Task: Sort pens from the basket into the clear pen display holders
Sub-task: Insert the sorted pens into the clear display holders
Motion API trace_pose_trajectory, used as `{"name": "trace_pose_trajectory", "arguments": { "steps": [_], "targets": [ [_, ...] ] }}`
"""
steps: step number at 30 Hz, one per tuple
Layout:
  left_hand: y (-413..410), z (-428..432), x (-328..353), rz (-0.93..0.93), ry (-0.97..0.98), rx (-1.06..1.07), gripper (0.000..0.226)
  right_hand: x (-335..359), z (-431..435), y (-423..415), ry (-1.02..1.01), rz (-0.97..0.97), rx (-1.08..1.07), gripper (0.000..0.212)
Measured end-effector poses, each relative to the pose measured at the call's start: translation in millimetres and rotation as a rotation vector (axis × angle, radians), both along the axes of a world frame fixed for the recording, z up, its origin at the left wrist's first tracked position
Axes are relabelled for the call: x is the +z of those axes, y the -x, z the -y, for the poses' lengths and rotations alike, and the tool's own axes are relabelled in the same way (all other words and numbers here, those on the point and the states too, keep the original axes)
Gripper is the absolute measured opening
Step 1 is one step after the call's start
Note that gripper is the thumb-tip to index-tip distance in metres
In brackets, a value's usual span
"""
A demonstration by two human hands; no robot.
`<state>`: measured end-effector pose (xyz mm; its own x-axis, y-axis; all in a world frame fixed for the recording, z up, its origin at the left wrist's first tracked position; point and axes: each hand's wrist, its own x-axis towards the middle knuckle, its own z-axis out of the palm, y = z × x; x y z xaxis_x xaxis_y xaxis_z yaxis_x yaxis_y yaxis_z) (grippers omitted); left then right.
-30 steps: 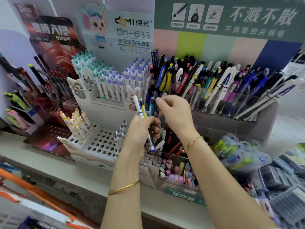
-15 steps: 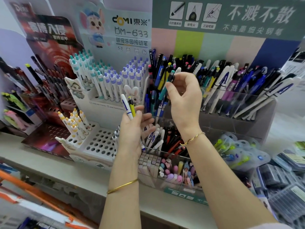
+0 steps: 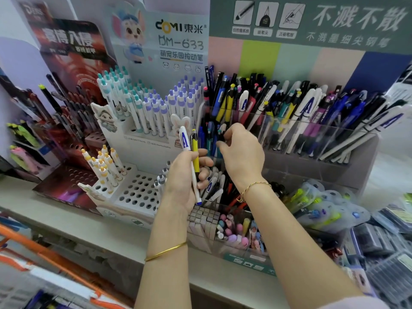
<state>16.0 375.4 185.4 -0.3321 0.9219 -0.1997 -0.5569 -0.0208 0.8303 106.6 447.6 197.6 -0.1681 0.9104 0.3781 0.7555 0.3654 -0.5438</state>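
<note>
- The left hand (image 3: 185, 177) is holding two pens upright just in front of the displays. Its fingers are curling round a white pen (image 3: 185, 139) with a blue letter and a yellow pen (image 3: 195, 157) touching beside it.
- The right hand (image 3: 242, 157) is reaching to the left end of the clear holder (image 3: 289, 162). Its fingers (image 3: 233, 128) are pinching together on the top of a dark pen (image 3: 220, 135) that is standing among others in the front-left compartment (whether it is seated to the bottom I cannot tell).
- The holder's compartments are looking crowded with mixed pens, so a good part of the sorting is probably behind this person.
- Judging by what is in hand, at least two pens are waiting for a slot. The white one is probably going with the similar lettered pens (image 3: 310, 105) leaning further back.
- I am not making out the basket with any certainty below the surface (image 3: 55, 210), so how many pens remain there is unclear.
</note>
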Motion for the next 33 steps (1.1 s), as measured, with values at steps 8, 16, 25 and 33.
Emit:
{"name": "trace_pose_trajectory", "arguments": {
  "steps": [8,16,25,33],
  "targets": [
    [-6,3,0,-0.341,-0.024,-0.122,0.018,6,9,-11,0.178,-0.492,0.261,0.016],
    [-5,-3,0,-0.391,0.043,0.039,0.023,13,9,-15,-0.074,-0.755,0.196,0.011],
    [-4,-5,3,-0.442,0.034,0.149,0.021,7,-2,-2,-0.199,-0.468,0.208,0.013],
    [-2,-1,3,-0.473,0.044,0.097,0.019,-3,-1,0,-0.019,-0.044,0.086,0.024]
  ]
}}
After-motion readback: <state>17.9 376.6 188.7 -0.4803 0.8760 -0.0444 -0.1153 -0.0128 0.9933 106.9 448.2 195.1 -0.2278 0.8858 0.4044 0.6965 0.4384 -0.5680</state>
